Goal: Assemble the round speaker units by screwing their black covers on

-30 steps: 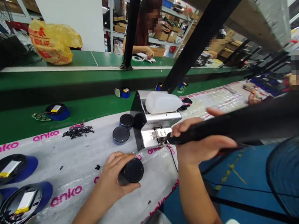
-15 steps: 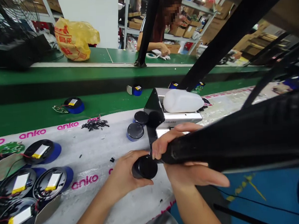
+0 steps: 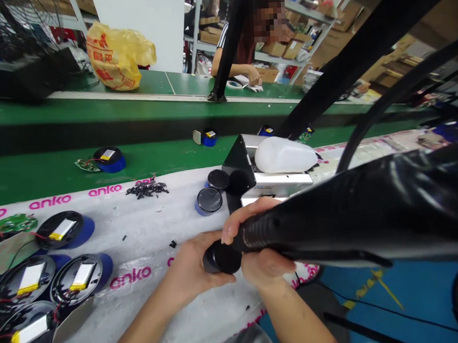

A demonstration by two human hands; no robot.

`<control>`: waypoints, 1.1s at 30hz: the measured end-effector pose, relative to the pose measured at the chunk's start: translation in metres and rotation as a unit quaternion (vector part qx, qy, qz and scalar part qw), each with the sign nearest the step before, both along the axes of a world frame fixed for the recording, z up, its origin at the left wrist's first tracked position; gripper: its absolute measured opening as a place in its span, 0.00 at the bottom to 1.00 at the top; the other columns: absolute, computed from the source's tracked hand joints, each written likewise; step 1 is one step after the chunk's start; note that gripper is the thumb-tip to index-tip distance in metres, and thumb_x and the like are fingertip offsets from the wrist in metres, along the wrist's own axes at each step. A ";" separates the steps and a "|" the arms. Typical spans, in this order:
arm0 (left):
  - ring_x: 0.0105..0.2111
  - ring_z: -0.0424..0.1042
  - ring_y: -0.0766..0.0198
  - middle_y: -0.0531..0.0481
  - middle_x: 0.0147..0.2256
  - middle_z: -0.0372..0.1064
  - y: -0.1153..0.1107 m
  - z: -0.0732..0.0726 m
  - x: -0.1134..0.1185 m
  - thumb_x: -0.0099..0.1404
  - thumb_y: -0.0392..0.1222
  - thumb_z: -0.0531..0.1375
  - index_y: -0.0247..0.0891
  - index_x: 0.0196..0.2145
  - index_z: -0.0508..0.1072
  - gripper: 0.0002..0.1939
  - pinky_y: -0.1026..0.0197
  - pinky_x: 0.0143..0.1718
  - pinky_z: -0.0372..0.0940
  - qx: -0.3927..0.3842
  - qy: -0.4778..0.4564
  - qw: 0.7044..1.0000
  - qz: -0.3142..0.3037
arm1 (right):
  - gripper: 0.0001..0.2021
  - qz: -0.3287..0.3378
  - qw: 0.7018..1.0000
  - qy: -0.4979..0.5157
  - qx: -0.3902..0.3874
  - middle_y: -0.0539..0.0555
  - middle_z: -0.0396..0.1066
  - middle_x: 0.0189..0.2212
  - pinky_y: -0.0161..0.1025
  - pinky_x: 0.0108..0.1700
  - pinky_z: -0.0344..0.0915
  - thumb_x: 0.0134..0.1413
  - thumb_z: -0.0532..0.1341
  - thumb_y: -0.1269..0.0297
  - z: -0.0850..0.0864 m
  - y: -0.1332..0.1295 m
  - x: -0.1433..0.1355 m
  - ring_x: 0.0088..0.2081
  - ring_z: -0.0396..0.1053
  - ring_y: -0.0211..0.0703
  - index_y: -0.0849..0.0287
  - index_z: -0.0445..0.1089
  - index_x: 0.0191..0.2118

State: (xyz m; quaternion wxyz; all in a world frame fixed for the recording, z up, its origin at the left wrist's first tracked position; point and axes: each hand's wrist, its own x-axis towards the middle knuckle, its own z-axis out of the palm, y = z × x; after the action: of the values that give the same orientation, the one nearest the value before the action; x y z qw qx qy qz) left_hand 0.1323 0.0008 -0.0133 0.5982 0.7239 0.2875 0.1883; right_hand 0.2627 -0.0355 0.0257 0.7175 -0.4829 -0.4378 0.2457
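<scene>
My left hand (image 3: 191,263) is wrapped round the side of a round black housing (image 3: 223,259) on the white-covered bench. In my right hand (image 3: 263,269) is a thick black electric screwdriver (image 3: 331,212), its front end over the right part of the housing. The screwdriver's tip is hidden, so contact with the housing cannot be told. Just beyond stand two closed round housings, a nearer one (image 3: 208,200) and a farther one (image 3: 218,179), beside a black and silver machine (image 3: 238,166). A white plastic bottle (image 3: 285,154) lies on that machine.
Open blue housings (image 3: 81,276) with batteries crowd the left side. Small black parts (image 3: 147,188) form a pile behind. More units, one of them a blue housing (image 3: 111,162), sit on the green belt (image 3: 155,157). A dark post (image 3: 232,43) stands before another person (image 3: 242,68).
The screwdriver and my right hand have shifted slightly left, and the fingers have closed more round the tool. My left hand keeps its hold on the housing.
</scene>
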 end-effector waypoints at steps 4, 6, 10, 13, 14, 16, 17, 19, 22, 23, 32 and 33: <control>0.47 0.75 0.50 0.52 0.48 0.77 -0.001 -0.002 0.000 0.49 0.35 0.73 0.44 0.50 0.76 0.29 0.52 0.54 0.65 0.015 0.008 1.000 -0.002 | 0.29 0.007 0.997 0.029 0.077 0.45 0.70 0.23 0.41 0.20 0.66 0.48 0.62 0.29 0.014 -0.007 0.004 0.18 0.66 0.42 0.47 0.68 0.45; 0.50 0.73 0.50 0.50 0.50 0.76 -0.003 -0.003 0.001 0.47 0.34 0.74 0.43 0.50 0.73 0.31 0.51 0.55 0.64 0.037 0.007 0.999 0.004 | 0.28 -0.016 0.994 0.052 0.097 0.45 0.69 0.22 0.39 0.19 0.66 0.51 0.61 0.30 0.028 -0.014 0.014 0.17 0.65 0.41 0.48 0.68 0.46; 0.53 0.71 0.50 0.47 0.51 0.73 -0.005 -0.004 0.005 0.48 0.34 0.73 0.43 0.49 0.70 0.31 0.49 0.55 0.63 0.059 0.016 0.998 0.007 | 0.24 -0.193 0.964 0.005 0.184 0.43 0.70 0.20 0.37 0.20 0.64 0.49 0.66 0.35 0.049 -0.018 0.044 0.16 0.63 0.39 0.50 0.68 0.40; 0.53 0.70 0.50 0.46 0.52 0.72 -0.006 -0.004 0.007 0.49 0.34 0.73 0.43 0.49 0.69 0.30 0.48 0.56 0.63 0.061 0.015 0.998 0.003 | 0.26 -0.266 0.941 -0.028 0.210 0.43 0.70 0.18 0.37 0.18 0.62 0.44 0.68 0.35 0.050 -0.010 0.064 0.15 0.62 0.40 0.51 0.67 0.38; 0.53 0.70 0.51 0.46 0.51 0.72 -0.005 -0.004 0.007 0.49 0.34 0.73 0.43 0.49 0.69 0.30 0.48 0.56 0.62 0.061 0.013 0.998 0.002 | 0.26 -0.278 0.939 -0.024 0.201 0.43 0.69 0.18 0.37 0.17 0.61 0.44 0.68 0.34 0.050 -0.008 0.067 0.15 0.61 0.40 0.51 0.67 0.37; 0.53 0.70 0.51 0.47 0.51 0.71 -0.005 -0.004 0.007 0.50 0.35 0.73 0.43 0.49 0.69 0.30 0.48 0.56 0.63 0.061 0.007 0.998 -0.001 | 0.27 -0.281 0.947 -0.007 0.154 0.44 0.68 0.17 0.37 0.16 0.60 0.44 0.66 0.32 0.048 -0.008 0.068 0.14 0.60 0.40 0.52 0.68 0.37; 0.53 0.70 0.52 0.48 0.51 0.71 -0.005 -0.005 0.007 0.50 0.36 0.73 0.44 0.49 0.69 0.30 0.49 0.56 0.63 0.062 0.006 0.998 -0.002 | 0.28 -0.266 0.955 0.003 0.128 0.44 0.67 0.17 0.37 0.15 0.60 0.45 0.66 0.31 0.048 -0.010 0.065 0.13 0.61 0.40 0.52 0.68 0.38; 0.52 0.70 0.52 0.49 0.51 0.71 -0.006 -0.006 0.006 0.50 0.35 0.74 0.44 0.49 0.68 0.31 0.49 0.55 0.63 0.066 0.005 0.998 -0.003 | 0.30 -0.204 0.974 0.026 0.093 0.44 0.67 0.17 0.36 0.13 0.59 0.45 0.64 0.29 0.050 -0.017 0.053 0.13 0.61 0.41 0.52 0.68 0.40; 0.52 0.70 0.53 0.50 0.50 0.72 -0.007 -0.007 0.004 0.48 0.35 0.75 0.44 0.49 0.68 0.32 0.50 0.55 0.63 0.070 0.005 0.998 -0.004 | 0.29 -0.121 0.988 0.047 0.085 0.44 0.68 0.17 0.36 0.13 0.62 0.50 0.61 0.30 0.054 -0.030 0.025 0.12 0.61 0.40 0.52 0.68 0.41; 0.51 0.71 0.53 0.50 0.50 0.72 -0.007 -0.007 0.004 0.48 0.36 0.75 0.44 0.49 0.68 0.32 0.51 0.54 0.64 0.071 0.005 0.997 -0.003 | 0.28 -0.111 0.989 0.046 0.090 0.44 0.69 0.17 0.37 0.14 0.63 0.52 0.61 0.31 0.055 -0.033 0.015 0.12 0.62 0.39 0.53 0.69 0.42; 0.47 0.74 0.54 0.48 0.47 0.75 -0.003 -0.003 0.005 0.47 0.37 0.75 0.41 0.47 0.71 0.30 0.53 0.48 0.67 0.096 -0.010 0.995 -0.009 | 0.27 -0.001 0.994 0.016 0.111 0.46 0.72 0.21 0.40 0.19 0.67 0.55 0.62 0.35 0.035 -0.027 -0.015 0.15 0.65 0.39 0.52 0.72 0.47; 0.47 0.74 0.53 0.47 0.47 0.75 -0.003 -0.003 0.005 0.47 0.37 0.75 0.40 0.47 0.71 0.30 0.53 0.49 0.67 0.102 -0.014 0.995 -0.008 | 0.25 0.006 0.993 0.011 0.116 0.46 0.72 0.21 0.39 0.19 0.67 0.57 0.61 0.37 0.032 -0.027 -0.015 0.15 0.65 0.39 0.52 0.73 0.48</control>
State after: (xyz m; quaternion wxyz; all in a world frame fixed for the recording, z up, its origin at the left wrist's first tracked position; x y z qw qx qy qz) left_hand 0.1373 -0.0022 -0.0162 0.5265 0.7810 0.2523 0.2219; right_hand 0.2478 -0.0625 0.0576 0.7721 -0.3912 -0.4580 0.2028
